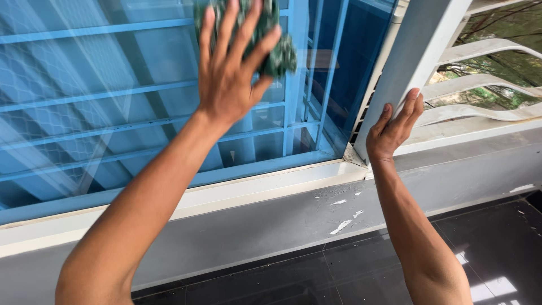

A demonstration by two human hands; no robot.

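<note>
My left hand (231, 70) is raised flat against a glass window pane (101, 96), fingers spread, pressing a crumpled green cloth (279, 53) onto the glass. Behind the pane run light blue horizontal bars. My right hand (393, 127) grips the edge of a white window frame (420, 51) that stands swung open at an angle to the right of the pane. Thumb and fingers wrap the frame's lower edge.
A white sill (271, 186) runs below the window, over a grey wall band with chipped paint (339, 226). Dark glossy floor tiles (497, 254) lie below. White curved grille bars (480, 85) and greenery show at the upper right.
</note>
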